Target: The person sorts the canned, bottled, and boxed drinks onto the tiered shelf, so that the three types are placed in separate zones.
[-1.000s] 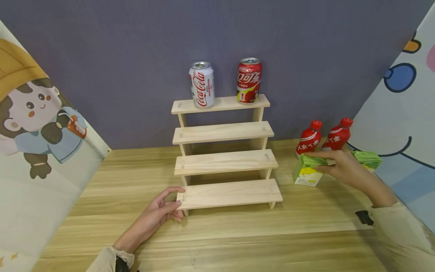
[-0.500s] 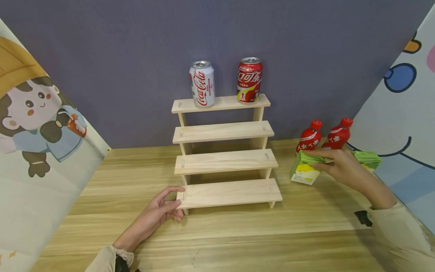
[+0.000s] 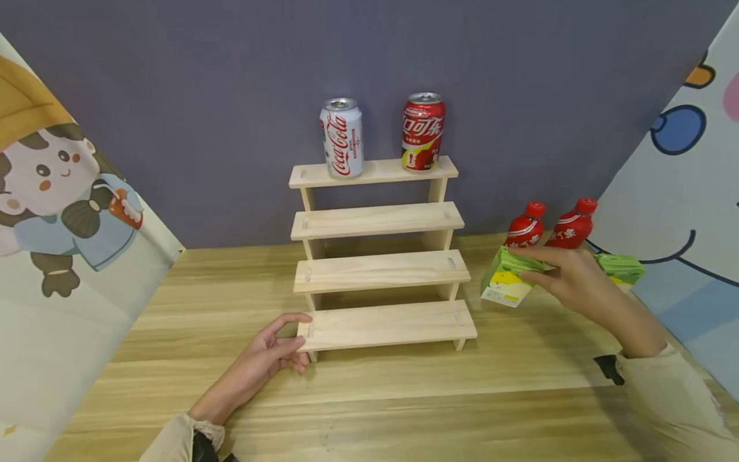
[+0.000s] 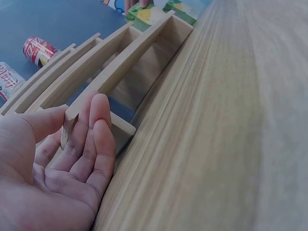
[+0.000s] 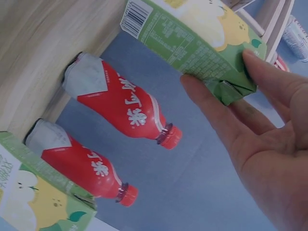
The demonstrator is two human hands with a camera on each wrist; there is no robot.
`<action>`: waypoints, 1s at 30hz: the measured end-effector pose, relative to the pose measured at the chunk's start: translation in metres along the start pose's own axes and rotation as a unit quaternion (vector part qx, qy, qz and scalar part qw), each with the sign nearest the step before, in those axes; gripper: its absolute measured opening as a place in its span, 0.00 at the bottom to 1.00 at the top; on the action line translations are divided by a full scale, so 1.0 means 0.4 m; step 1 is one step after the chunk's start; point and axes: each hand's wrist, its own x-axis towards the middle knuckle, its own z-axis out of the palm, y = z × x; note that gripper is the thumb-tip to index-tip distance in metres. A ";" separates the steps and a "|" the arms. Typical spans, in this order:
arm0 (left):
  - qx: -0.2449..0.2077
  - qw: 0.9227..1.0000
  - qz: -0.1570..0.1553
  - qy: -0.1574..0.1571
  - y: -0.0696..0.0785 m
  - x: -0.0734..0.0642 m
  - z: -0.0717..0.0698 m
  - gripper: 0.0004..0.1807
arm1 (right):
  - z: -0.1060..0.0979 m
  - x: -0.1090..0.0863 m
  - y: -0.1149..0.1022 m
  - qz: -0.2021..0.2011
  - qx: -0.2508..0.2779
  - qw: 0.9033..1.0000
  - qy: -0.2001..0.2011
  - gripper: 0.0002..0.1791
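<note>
My left hand (image 3: 267, 350) grips the left end of the lowest step of a wooden tiered shelf (image 3: 381, 273), thumb on the near edge and a finger on top. In the left wrist view the thumb and fingers close round that board end. On the right, my right hand (image 3: 568, 282) pinches a green and yellow drink carton (image 3: 508, 282) by its top, thumb on one side and fingers on the other. The right wrist view shows the carton (image 5: 197, 43) tilted, held off the table. On the top step stand a white Coca-Cola can (image 3: 342, 140) and a red cola can (image 3: 423, 133).
Two red-capped cola bottles (image 3: 525, 226) stand behind the right hand, near the back wall. A second green carton (image 5: 43, 192) is beside them, partly hidden by the hand in the head view. Printed side walls (image 3: 75, 192) flank the wooden table (image 3: 346, 410).
The right hand has lifted the carton slightly and moved it left towards the shelf. My left hand keeps its hold on the lowest step; the head view has shifted a little.
</note>
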 end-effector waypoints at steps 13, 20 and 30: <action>0.001 1.000 -0.001 0.001 0.001 0.003 0.000 0.25 | -0.039 0.007 -0.037 -0.026 -0.016 0.999 0.022 0.31; 0.001 1.000 -0.006 0.005 0.004 0.002 0.001 0.25 | -0.084 0.025 -0.057 -0.028 -0.019 0.998 0.045 0.32; -0.004 1.000 -0.006 0.003 0.006 0.001 0.002 0.25 | -0.120 0.061 -0.089 -0.041 -0.042 0.998 0.035 0.33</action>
